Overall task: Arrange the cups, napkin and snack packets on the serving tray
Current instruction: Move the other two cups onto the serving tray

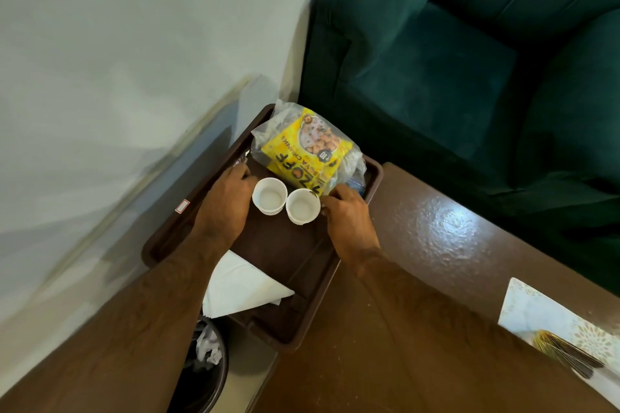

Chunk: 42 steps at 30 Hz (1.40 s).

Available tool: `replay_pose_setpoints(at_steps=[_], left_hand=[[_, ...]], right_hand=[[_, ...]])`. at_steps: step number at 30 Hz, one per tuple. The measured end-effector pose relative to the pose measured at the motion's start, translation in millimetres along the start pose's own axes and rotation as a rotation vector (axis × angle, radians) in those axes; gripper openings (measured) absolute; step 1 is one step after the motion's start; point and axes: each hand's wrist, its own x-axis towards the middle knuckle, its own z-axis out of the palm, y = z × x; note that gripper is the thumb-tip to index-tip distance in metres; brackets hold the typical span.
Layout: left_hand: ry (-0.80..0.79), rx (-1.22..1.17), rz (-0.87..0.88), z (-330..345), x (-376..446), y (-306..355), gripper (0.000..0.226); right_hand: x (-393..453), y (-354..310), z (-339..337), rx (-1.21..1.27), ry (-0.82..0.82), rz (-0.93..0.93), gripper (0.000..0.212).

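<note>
A brown serving tray (pixel 295 255) lies at the table's left end. Two empty white cups stand side by side on it, the left cup (pixel 269 199) and the right cup (pixel 302 205). Behind them a yellow snack packet in clear wrap (pixel 302 144) fills the tray's far end. A folded white napkin (pixel 241 285) rests on the near left corner, partly under my left forearm. My left hand (pixel 224 204) sits beside the left cup, fingertips at a shiny wrapper (pixel 242 159) by the rim. My right hand (pixel 349 218) is next to the right cup, fingers curled on the packet's near corner.
The tray hangs over the edge of the glossy brown table (pixel 436 245). A dark waste bin (pixel 204 369) with crumpled paper stands below it. A green sofa (pixel 453 77) is beyond the table, a white wall to the left. A patterned paper (pixel 550 322) lies at the table's right.
</note>
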Motion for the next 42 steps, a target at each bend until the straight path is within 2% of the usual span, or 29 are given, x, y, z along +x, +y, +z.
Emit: replay_pose_setpoints(at_steps=[6, 13, 21, 25, 31, 37, 42], left_hand=[[0.0, -0.025, -0.075, 0.9, -14.9, 8.0, 0.016], [-0.021, 0.054, -0.095, -5.9, -30.1, 31.0, 0.033], [0.082, 0.067, -0.017, -20.9, -25.6, 74.8, 0.037], [0.114, 0.053, 0.042, -18.8, -22.2, 115.4, 0.039], [0.114, 0.042, 0.157, 9.8, -24.6, 198.3, 0.023], [0.071, 0.021, 0.283, 53.1, -36.6, 287.9, 0.026], [0.041, -0.192, 0.266, 97.7, -55.1, 358.8, 0.014]], right_hand=[[-7.9, 0.2, -6.2, 0.064, 0.007, 0.032, 0.026], [-16.2, 6.6, -15.5, 0.029, -0.006, 0.062, 0.023], [-31.5, 21.1, -51.2, 0.121, 0.144, 0.12, 0.017], [-51.9, 47.0, -80.2, 0.101, 0.19, 0.137, 0.01], [-107.2, 106.0, -128.0, 0.04, 0.253, 0.23, 0.007], [-170.0, 180.1, -168.5, 0.012, 0.274, 0.38, 0.016], [-229.5, 232.6, -196.4, -0.03, 0.331, 0.461, 0.017]])
